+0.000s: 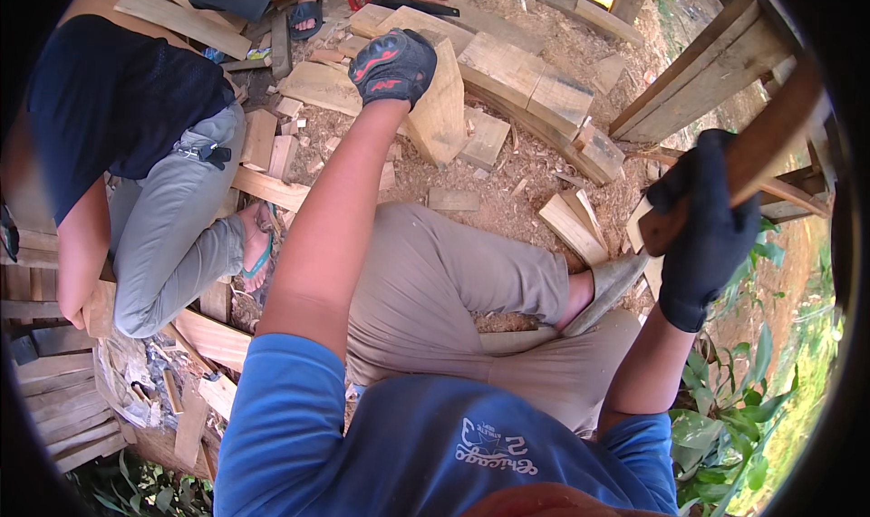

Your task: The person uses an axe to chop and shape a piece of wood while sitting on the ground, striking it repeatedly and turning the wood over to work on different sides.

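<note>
My left hand (394,68), in a black glove with red marks, is closed on the upper edge of a thick pale wood block (441,109). Its fingertips are hidden behind the knuckles. On the right, my right hand (705,218) in a black glove is wrapped round a brown wooden handle (775,141), raised and slanting up to the right. Whatever sits at the handle's far end is lost at the dark rim of the picture. My bent legs lie between the two arms, with one shoe (609,292) beside some split wood pieces.
A squared timber (521,82) lies past the block. Offcuts (575,225) and wood chips cover the ground. At the left sits a co-worker (177,182), holding a wood piece; another person's sandalled foot (305,19) and a red-handled saw (412,5) are at the top. Plants (725,417) grow lower right.
</note>
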Available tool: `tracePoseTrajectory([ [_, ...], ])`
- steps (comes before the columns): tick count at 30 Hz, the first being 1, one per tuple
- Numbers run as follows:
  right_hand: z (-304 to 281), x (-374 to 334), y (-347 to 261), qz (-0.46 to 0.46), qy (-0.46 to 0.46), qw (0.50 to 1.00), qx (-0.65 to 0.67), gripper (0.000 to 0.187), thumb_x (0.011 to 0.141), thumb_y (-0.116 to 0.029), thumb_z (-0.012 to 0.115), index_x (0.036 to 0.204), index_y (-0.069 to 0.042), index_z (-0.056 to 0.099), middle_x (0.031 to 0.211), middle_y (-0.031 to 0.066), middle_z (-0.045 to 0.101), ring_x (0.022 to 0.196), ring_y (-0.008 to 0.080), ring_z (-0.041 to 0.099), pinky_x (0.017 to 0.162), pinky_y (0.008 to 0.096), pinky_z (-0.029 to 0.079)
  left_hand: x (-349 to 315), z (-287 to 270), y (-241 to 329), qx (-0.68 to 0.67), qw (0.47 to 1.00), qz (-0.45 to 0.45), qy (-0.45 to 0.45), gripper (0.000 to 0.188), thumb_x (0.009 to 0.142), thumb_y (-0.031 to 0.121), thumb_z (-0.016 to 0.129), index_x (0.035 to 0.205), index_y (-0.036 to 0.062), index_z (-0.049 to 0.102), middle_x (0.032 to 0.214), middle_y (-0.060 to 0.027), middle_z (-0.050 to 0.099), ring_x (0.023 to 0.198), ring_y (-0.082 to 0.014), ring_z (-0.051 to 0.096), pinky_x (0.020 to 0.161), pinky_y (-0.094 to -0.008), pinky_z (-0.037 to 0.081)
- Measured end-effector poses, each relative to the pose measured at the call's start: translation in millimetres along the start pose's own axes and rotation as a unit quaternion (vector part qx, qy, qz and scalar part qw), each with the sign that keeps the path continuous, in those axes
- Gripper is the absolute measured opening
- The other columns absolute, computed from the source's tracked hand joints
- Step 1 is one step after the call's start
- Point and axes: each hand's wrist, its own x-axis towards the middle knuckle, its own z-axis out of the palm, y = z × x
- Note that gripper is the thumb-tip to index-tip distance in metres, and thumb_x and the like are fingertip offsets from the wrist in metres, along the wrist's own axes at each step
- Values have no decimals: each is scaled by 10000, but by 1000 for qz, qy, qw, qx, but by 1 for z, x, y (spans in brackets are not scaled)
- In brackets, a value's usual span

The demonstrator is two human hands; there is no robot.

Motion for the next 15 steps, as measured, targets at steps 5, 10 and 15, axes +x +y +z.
tracePoseTrajectory([
  [5,36,-33,78,41,-59,997,-7,226,1028,-193,739,1155,-8,710,780,38,694,658,87,645,591,288,527,-1,2,-5,-6,1000,7,-6,495,1043,355,436,979,44,815,1043,-226,792,1001,-429,766,893,-544,594],
  [10,81,-83,233,350,-304,854,-234,382,952,-327,729,1070,32,675,824,200,754,661,284,744,646,450,588,-1,-1,-5,-10,1000,10,15,455,1028,349,464,990,49,804,968,-236,787,922,-439,767,837,-548,598],
  [15,51,-48,124,220,-209,933,-193,298,952,-288,777,984,0,709,707,74,706,589,152,687,550,338,536,0,7,-9,-4,998,28,47,422,996,335,494,970,56,810,988,-226,796,927,-437,771,833,-539,602],
])
